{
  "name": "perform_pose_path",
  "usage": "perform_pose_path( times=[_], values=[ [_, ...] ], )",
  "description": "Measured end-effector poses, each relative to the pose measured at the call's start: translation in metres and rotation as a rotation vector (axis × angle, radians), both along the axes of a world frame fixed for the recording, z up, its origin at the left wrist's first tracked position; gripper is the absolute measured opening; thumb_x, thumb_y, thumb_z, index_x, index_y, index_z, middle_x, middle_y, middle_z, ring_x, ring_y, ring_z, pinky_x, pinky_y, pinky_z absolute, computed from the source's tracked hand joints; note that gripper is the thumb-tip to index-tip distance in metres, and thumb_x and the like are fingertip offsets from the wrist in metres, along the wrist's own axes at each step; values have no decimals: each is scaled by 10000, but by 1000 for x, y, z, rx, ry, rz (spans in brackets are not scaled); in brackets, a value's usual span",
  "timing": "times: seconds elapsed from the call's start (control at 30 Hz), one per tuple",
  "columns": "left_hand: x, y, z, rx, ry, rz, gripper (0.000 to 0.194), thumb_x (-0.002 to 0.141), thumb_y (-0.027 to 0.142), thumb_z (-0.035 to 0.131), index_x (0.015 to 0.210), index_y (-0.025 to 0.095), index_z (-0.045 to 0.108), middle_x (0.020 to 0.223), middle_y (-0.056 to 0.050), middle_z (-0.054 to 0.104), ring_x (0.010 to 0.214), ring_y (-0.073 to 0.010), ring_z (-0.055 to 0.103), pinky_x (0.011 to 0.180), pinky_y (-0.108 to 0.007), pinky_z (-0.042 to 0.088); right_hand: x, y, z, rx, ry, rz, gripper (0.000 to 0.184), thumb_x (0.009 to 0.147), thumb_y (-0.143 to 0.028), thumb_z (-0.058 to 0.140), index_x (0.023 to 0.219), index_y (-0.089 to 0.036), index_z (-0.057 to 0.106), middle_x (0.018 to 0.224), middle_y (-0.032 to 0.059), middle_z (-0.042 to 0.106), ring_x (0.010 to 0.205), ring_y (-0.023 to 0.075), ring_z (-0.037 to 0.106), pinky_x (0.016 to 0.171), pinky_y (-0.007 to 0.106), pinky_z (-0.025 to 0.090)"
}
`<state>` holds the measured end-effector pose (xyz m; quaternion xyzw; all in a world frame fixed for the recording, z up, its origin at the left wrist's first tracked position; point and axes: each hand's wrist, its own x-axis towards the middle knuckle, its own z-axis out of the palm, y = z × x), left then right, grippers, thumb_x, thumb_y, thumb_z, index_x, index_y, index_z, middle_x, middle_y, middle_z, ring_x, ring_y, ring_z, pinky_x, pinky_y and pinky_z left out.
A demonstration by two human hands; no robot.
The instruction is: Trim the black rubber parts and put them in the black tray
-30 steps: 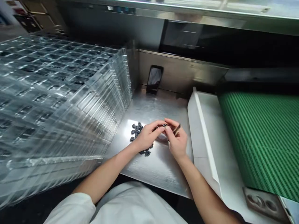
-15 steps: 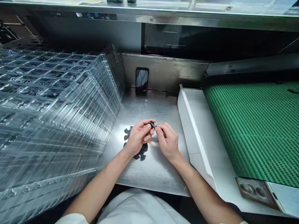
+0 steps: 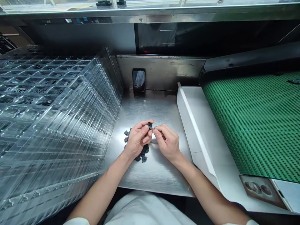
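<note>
Between the thumb and fingers of my left hand (image 3: pixel 138 139) is a small black plastic part (image 3: pixel 150 124), held up above the metal work surface (image 3: pixel 164 175). My right hand (image 3: pixel 167 140) is closed in a pinch right beside it, its fingertips at a thin greyish piece that meets the part. Whether that piece belongs to the part or is a separate tool is too small to tell. Several similar black parts (image 3: pixel 144 153) lie on the metal below and behind my left hand, which partly hides them.
Tall stacks of clear plastic trays (image 3: pixel 77 90) with black parts in their pockets stand at the left. A black phone (image 3: pixel 139 82) leans on the back wall. On the right are a white ledge (image 3: pixel 199 125) and a green conveyor belt (image 3: pixel 255 125). A metal shelf edge (image 3: pixel 150 18) crosses above.
The black part has tilted slightly between my fingers, and both hands have shifted a little to the left in view. The camera view has also moved slightly.
</note>
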<state>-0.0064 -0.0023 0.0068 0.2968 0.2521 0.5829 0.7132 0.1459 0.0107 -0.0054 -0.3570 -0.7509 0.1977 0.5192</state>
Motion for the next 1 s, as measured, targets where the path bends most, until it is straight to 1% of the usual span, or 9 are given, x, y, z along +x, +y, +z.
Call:
perform_pose_path(
  times=[0.17, 0.3, 0.43, 0.57, 0.7, 0.83, 1.0],
  values=[
    [-1, 0, 0, 2, 2, -2, 294, 887, 330, 790, 1122, 162, 739, 689, 14, 580, 459, -5, 342, 448, -137, 248, 0, 0, 1, 6, -17, -30, 188, 1071, -252, 542, 905, -207, 620, 720, -11, 533, 611, 142, 488, 594, 290, 345],
    [0, 0, 1, 6, 5, -5, 284, 890, 331, 787, 1116, 165, 744, 678, 14, 575, 454, -6, 332, 446, -138, 245, 0, 0, 1, 12, -26, -20, 190, 1074, -254, 530, 910, -208, 615, 727, -3, 548, 621, 148, 503, 598, 291, 352],
    [0, 0, 1, 18, -6, -16, 272, 892, 319, 785, 1108, 158, 749, 682, 14, 569, 454, -3, 327, 447, -140, 245, 1, -1, 3, 10, -18, -42, 178, 1065, -229, 546, 904, -205, 620, 719, -11, 535, 612, 141, 490, 599, 290, 345],
    [-1, -1, 0, 18, 5, -10, 269, 910, 317, 767, 1129, 162, 749, 682, 8, 575, 458, -6, 336, 453, -142, 257, 0, -1, 4, 34, -19, -20, 172, 1060, -212, 548, 903, -202, 619, 720, -11, 541, 608, 137, 485, 597, 290, 340],
    [-2, -1, 0, 24, 0, -15, 269, 901, 324, 776, 1116, 164, 752, 682, 12, 567, 455, -3, 330, 450, -143, 249, 1, -1, 5, 5, -10, -37, 174, 1057, -209, 547, 900, -203, 621, 724, -11, 541, 622, 140, 492, 611, 289, 351],
    [-2, 0, 1, 13, 0, -20, 279, 899, 329, 778, 1127, 170, 750, 676, 15, 565, 457, -5, 333, 450, -142, 246, 1, -1, 4, 6, -10, -8, 174, 1062, -226, 537, 914, -202, 626, 726, -12, 534, 621, 142, 489, 606, 292, 346],
    [0, 1, 4, 3, 12, -28, 313, 877, 342, 794, 1124, 158, 739, 696, 14, 569, 457, -11, 340, 440, -154, 230, 2, -1, 5, -50, 61, -32, 170, 1059, -237, 548, 927, -202, 649, 758, -9, 550, 640, 139, 487, 614, 287, 359]
  ],
)
